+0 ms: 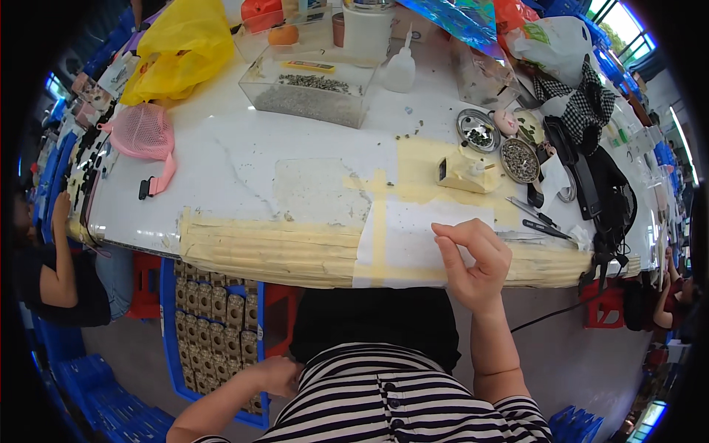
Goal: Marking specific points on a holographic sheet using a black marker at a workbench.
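Table (214,184): white top across the middle of the frame, its near edge layered with cream tape (273,247).
White paper (406,236): right of the frame's centre, lying at the near edge, a strip of tape running over it.
Right hand (480,267): at the paper's right side, thumb and forefinger tips close together, the other fingers curled in; whether anything small sits between the tips, I cannot tell.
Left hand (281,376): lower left of centre, at the waist beside the striped shirt (354,395); its fingers are hidden, so its grip cannot be told.
Blue crate (169,325): lower left, below table level, near the left hand, with rows of patterned blocks (216,303) inside.
Taped block (465,171): right of centre, beyond the paper.
Tweezers (546,229): right, flat on the table.
Clear box (303,113): upper centre, holding grey and dark bits, a white squeeze bottle (399,72) just right of it.
Yellow bag (181,52): upper left, above a pink mesh pouch (142,133).
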A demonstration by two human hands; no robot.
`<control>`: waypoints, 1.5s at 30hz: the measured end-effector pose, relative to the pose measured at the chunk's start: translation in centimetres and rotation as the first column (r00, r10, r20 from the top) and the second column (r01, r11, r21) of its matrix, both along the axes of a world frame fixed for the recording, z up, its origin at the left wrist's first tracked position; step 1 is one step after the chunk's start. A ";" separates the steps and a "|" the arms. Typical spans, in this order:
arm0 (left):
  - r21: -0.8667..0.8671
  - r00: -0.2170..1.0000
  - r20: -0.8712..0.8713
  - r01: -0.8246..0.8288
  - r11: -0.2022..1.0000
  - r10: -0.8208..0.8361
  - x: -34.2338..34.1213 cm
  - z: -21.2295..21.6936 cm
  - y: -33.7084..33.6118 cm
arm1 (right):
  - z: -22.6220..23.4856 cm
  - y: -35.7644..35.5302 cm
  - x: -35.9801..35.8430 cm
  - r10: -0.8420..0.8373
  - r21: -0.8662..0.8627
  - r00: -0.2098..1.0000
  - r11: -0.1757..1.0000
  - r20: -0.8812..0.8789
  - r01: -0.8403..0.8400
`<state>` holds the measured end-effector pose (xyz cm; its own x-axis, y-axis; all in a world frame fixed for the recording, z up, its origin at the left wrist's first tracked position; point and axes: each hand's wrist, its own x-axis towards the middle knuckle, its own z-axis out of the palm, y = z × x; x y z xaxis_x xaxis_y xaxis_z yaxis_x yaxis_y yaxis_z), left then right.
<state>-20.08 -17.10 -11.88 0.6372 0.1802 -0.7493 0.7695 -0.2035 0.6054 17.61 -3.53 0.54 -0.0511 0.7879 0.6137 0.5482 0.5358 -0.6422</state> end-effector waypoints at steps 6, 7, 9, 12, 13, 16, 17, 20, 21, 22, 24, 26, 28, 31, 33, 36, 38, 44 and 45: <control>-0.026 0.996 -0.006 -0.087 0.996 0.087 -0.9 -1.4 -1.5 | 4.4 0.4 5.4 -0.102 0.093 0.987 0.992 0.128 0.090; -0.024 0.994 -0.033 -0.105 0.994 0.105 -0.1 -0.2 -1.4 | 5.0 0.4 6.6 -0.134 0.112 0.982 0.986 0.130 0.120; 0.014 0.988 -0.060 -0.141 0.990 0.141 0.1 0.0 -1.8 | 6.1 0.5 8.6 -0.192 0.120 0.974 0.977 0.122 0.178; 0.081 0.975 -0.023 -0.219 0.972 0.221 -0.5 -1.5 -3.5 | 6.5 0.9 10.5 -0.246 0.172 0.962 0.959 0.116 0.224; 0.079 0.961 0.005 -0.277 0.958 0.278 -0.6 -1.5 -3.6 | 6.5 1.0 11.0 -0.257 0.196 0.960 0.953 0.113 0.232; 0.012 0.918 0.100 -0.387 0.922 0.384 -1.5 -2.3 -4.5 | 6.3 0.5 12.2 -0.314 0.126 0.928 0.948 0.202 0.293; -0.022 0.902 0.133 -0.412 0.911 0.411 -1.7 -2.7 -4.6 | 6.3 0.4 12.6 -0.325 0.097 0.917 0.945 0.229 0.311; 0.029 0.868 0.029 -0.497 0.867 0.496 -0.8 -2.0 -4.7 | 5.1 0.0 13.6 -0.284 0.007 0.889 0.953 0.358 0.302; 0.048 0.884 0.024 -0.468 0.882 0.468 -0.7 -2.3 -4.7 | 4.8 -0.1 13.8 -0.238 0.001 0.873 0.965 0.425 0.263; 0.067 0.898 0.017 -0.440 0.896 0.440 -0.9 -2.7 -4.7 | 4.5 -0.2 13.8 -0.189 -0.011 0.853 0.975 0.487 0.222; 0.114 0.916 0.011 -0.400 0.909 0.402 -1.1 -3.3 -4.9 | 4.0 -0.6 13.4 -0.098 -0.090 0.831 0.980 0.547 0.175; 0.160 0.913 0.011 -0.403 0.901 0.407 -1.1 -4.0 -5.2 | 3.7 -0.9 13.0 -0.039 -0.105 0.806 0.987 0.590 0.125; 0.188 0.884 -0.010 -0.457 0.869 0.467 -1.2 -5.0 -6.3 | 3.1 -1.1 12.8 -0.008 -0.117 0.786 0.988 0.618 0.101; 0.262 0.824 -0.032 -0.540 0.800 0.566 -1.3 -7.0 -8.1 | 2.4 -1.5 13.4 -0.027 -0.109 0.792 0.987 0.609 0.117; 0.234 0.767 -0.043 -0.616 0.752 0.641 -1.7 -7.6 -8.9 | 2.0 -1.7 13.6 -0.075 -0.088 0.776 0.982 0.627 0.167; -0.093 0.727 -0.090 -0.687 0.721 0.681 -3.3 -7.7 -8.0 | 1.7 -1.9 14.0 -0.196 -0.007 0.726 0.964 0.659 0.267; -0.493 0.796 -0.102 -0.562 0.665 0.597 -6.0 -8.0 -5.7 | 1.7 -2.1 13.7 -0.231 0.024 0.736 0.959 0.636 0.281; 0.263 0.882 -0.077 -0.431 0.863 0.464 0.5 1.1 3.5 | 2.0 -2.3 9.0 -0.068 -0.179 0.920 0.973 0.386 0.147; 0.299 0.910 -0.002 -0.395 0.869 0.415 2.4 2.7 4.6 | 2.0 -2.0 8.3 -0.045 -0.233 0.929 0.962 0.368 0.139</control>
